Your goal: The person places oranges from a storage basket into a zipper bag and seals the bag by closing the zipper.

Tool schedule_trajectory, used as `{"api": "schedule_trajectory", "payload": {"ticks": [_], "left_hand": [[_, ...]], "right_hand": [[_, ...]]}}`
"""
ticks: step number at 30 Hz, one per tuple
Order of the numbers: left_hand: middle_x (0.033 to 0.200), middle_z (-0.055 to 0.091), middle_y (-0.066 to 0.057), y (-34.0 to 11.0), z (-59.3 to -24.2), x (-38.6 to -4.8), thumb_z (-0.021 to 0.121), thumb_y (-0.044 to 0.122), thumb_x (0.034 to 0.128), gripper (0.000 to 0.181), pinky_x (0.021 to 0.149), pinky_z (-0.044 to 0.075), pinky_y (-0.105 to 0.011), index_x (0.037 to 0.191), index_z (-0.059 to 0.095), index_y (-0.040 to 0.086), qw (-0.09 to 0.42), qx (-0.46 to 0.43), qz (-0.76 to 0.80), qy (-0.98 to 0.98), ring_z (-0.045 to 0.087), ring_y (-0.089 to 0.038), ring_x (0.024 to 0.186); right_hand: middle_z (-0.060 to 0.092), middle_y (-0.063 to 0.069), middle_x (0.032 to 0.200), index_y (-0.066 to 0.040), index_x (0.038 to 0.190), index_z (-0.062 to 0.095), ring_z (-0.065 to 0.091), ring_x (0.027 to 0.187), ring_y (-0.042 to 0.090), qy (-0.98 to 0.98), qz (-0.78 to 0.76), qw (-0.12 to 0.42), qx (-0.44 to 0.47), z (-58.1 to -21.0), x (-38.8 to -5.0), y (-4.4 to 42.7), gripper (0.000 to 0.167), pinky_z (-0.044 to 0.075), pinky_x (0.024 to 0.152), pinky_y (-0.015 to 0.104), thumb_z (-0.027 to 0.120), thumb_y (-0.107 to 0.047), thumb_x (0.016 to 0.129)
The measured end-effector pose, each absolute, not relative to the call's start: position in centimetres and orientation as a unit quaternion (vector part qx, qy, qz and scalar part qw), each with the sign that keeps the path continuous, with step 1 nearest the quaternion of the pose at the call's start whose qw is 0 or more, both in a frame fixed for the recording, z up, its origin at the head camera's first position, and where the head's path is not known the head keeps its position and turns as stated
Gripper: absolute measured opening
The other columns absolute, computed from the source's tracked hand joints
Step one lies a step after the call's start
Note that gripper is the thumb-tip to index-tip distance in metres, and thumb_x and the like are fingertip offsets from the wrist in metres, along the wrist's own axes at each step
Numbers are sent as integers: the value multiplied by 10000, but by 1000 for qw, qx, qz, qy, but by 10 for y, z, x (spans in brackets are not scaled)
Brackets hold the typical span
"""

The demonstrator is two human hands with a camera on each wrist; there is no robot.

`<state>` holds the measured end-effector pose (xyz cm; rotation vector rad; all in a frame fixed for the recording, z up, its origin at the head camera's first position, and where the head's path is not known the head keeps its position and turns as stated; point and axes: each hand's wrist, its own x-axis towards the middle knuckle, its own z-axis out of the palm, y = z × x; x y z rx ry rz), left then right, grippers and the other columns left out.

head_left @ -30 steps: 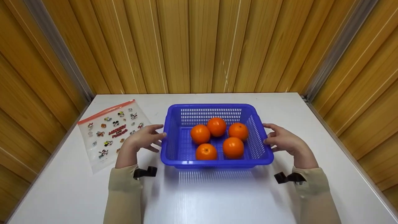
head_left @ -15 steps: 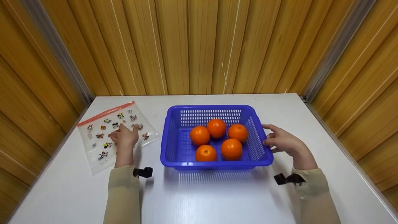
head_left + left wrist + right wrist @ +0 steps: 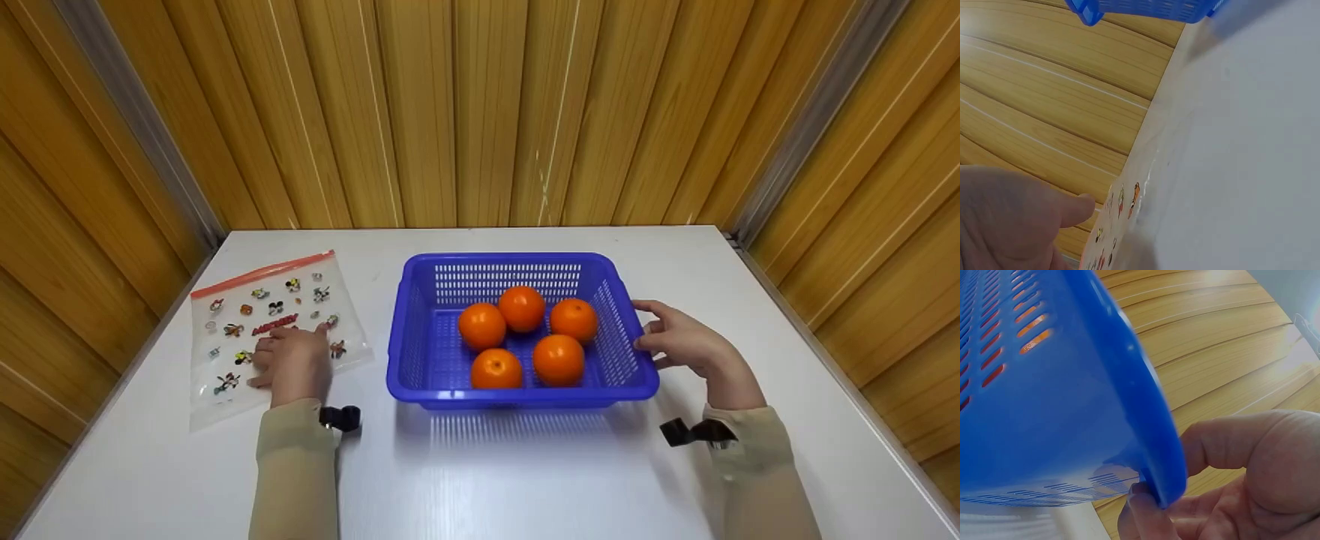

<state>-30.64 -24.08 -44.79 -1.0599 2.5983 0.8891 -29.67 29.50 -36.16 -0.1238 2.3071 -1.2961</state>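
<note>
A blue plastic basket (image 3: 429, 394) with perforated walls stands mid-table, several oranges (image 3: 559, 360) inside it. My right hand (image 3: 686, 341) holds the basket's right rim; in the right wrist view the thumb is at the rim's outer edge and fingertips (image 3: 1148, 514) hook beneath it. To the left, a clear zip bag (image 3: 217, 401) with a red top strip and cartoon prints lies flat. My left hand (image 3: 296, 364) rests palm down on its near right part, fingers spread, covering some of the print. The left wrist view shows the thumb (image 3: 1077, 210) stretched out beside the bag.
The white table (image 3: 525, 480) carries the basket and the bag. Wood-patterned panels (image 3: 487, 112) rise behind it and on both sides. A strip of tabletop separates the bag from the basket's left side.
My left hand has left the basket's left rim and come down on the bag. The bag has slid slightly toward me. My right hand stays at the basket's right rim.
</note>
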Motion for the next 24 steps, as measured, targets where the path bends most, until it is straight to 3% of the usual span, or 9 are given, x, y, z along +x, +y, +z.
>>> {"api": "schedule_trajectory", "payload": {"ticks": [7, 12, 16, 20, 24], "left_hand": [[1547, 14, -486, -255, -450, -298, 428, 449, 1071, 900, 1129, 81, -883, 1543, 23, -202, 94, -365, 272, 886, 40, -633, 1472], [1566, -21, -499, -267, -447, -291, 541, 368, 1039, 851, 1177, 44, -836, 1544, 140, -186, 114, -330, 275, 896, 19, -643, 1478], [1585, -24, -486, -279, -439, -284, 629, 119, 921, 772, 1228, 0, -768, 1521, 250, -184, 151, -309, 278, 897, 6, -628, 1497], [1601, 57, -454, -288, -432, -278, 522, -61, 841, 669, 1244, -10, -745, 1478, 356, -180, 179, -294, 271, 899, 54, -612, 1506], [1609, 10, -437, -291, -429, -273, 339, -25, 955, 635, 1235, -25, -754, 1561, 189, -141, 186, -276, 286, 898, 6, -616, 1514]], "right_hand": [[584, 65, 995, 5, 1624, 111, 686, 896, 169, 846, -473, 243, -45, -361, -297, 295, 815, 649, 857, 380, 579, -59, 959], [579, 69, 1007, 2, 1625, 107, 680, 901, 170, 846, -472, 245, -43, -361, -298, 295, 819, 648, 869, 388, 577, -59, 958], [572, 62, 1002, -2, 1625, 108, 673, 899, 166, 846, -472, 245, -42, -361, -298, 295, 821, 648, 863, 383, 579, -59, 955], [577, 57, 998, 8, 1623, 102, 673, 893, 158, 844, -475, 244, -47, -361, -297, 295, 825, 646, 844, 364, 583, -66, 956], [583, 60, 999, 11, 1622, 106, 675, 892, 160, 844, -475, 243, -49, -362, -296, 295, 827, 646, 840, 363, 585, -74, 953]]}}
